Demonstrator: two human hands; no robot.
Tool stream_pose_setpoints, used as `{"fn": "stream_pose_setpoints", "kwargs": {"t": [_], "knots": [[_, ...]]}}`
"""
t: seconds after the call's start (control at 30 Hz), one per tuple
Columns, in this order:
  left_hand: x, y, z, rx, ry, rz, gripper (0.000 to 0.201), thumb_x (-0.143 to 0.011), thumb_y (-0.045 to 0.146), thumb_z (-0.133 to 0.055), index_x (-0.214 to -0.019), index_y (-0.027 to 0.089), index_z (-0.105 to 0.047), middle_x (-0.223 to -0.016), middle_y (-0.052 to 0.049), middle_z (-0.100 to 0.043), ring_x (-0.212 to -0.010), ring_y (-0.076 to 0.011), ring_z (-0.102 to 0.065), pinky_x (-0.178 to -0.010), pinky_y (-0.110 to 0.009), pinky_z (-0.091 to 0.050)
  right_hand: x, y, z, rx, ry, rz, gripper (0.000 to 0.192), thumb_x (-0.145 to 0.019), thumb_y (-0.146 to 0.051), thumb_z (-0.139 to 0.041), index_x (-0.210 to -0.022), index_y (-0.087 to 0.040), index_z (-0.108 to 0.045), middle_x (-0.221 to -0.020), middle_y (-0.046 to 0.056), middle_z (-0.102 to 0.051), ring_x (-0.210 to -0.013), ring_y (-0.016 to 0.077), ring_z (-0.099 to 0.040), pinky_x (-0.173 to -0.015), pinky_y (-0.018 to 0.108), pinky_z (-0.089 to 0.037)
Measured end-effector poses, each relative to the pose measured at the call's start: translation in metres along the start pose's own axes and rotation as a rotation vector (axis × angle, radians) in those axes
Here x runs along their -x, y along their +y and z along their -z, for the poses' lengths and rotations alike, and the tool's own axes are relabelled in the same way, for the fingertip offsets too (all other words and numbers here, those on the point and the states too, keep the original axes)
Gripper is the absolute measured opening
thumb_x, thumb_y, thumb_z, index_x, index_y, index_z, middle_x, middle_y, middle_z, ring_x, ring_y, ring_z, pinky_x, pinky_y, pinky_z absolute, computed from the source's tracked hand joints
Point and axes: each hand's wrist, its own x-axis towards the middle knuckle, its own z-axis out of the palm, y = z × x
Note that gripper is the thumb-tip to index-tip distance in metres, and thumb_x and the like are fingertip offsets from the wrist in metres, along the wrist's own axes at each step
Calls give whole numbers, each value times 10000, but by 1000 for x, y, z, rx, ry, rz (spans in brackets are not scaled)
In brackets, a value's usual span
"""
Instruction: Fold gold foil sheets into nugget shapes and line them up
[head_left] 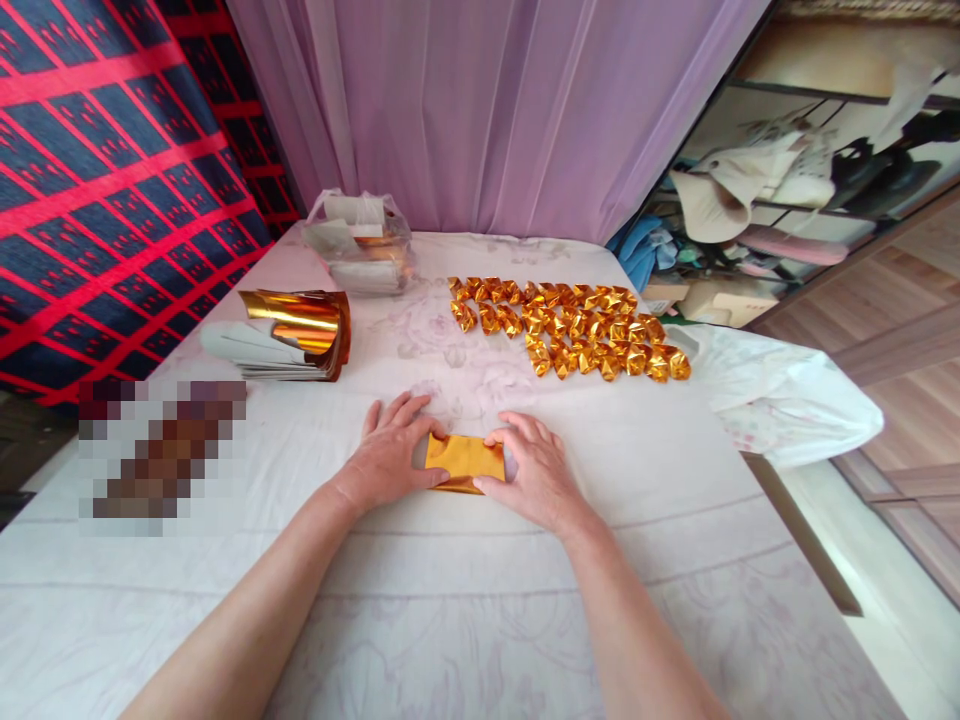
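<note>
A sheet of shiny gold foil paper (465, 460), folded into a small rectangle, lies on the cloth-covered table (420, 640) in front of me. My left hand (394, 450) grips its left end, thumb at the near edge and index finger at the far edge. At the right end, my right hand (536, 470) pinches the paper the same way. Beyond my hands stand rows of folded gold foil pieces (585, 325). A curved stack of gold foil sheets (300, 335) with pale backs rests to the left.
A clear plastic bag (360, 240) with rolled sheets sits at the far left. A white plastic bag (795, 390) hangs over the right edge. Purple curtain (487, 110) closes the back, shelves with hats (712, 200) stand right, and a pixelated patch covers something at left.
</note>
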Motion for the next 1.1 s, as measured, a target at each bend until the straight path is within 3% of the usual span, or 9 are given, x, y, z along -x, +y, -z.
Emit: {"fn": "stream_pose_setpoints", "kwargs": {"t": [0.43,0.7,0.97,1.1], "knots": [[1,2,3,-20,-53,5,461,-651,428,-789,-1055,292,-613,-1543,-91,-371,-1474,-372,-183,-1141,-671,-73,1,-1,6,36,-79,-4,498,-655,-383,-811,-1099,-265,-619,-1413,97,-489,-1301,295,-443,-1016,470,-370],[0,3,9,-63,-149,13,561,-661,533,-765,-1133,291,-583,-1593,-88,-279,-1498,-343,-90,-1157,-638,-32,0,5,19,-30,-256,16,554,-675,-304,-783,-1193,-247,-595,-1509,113,-390,-1417,288,-315,-1111,486,-292],[1,2,7,-86,-153,14,569,-671,543,-747,-1147,288,-572,-1598,-79,-266,-1498,-347,-80,-1160,-630,-20,1,12,19,-74,-281,31,545,-707,-301,-752,-1224,-255,-586,-1535,117,-357,-1448,284,-266,-1132,510,-259],[0,1,12,-74,-214,6,569,-678,522,-748,-1163,288,-563,-1623,-65,-205,-1502,-345,-53,-1166,-616,-12,1,18,19,-89,-317,53,526,-745,-265,-718,-1255,-266,-590,-1558,106,-330,-1458,275,-249,-1148,509,-239]]}}
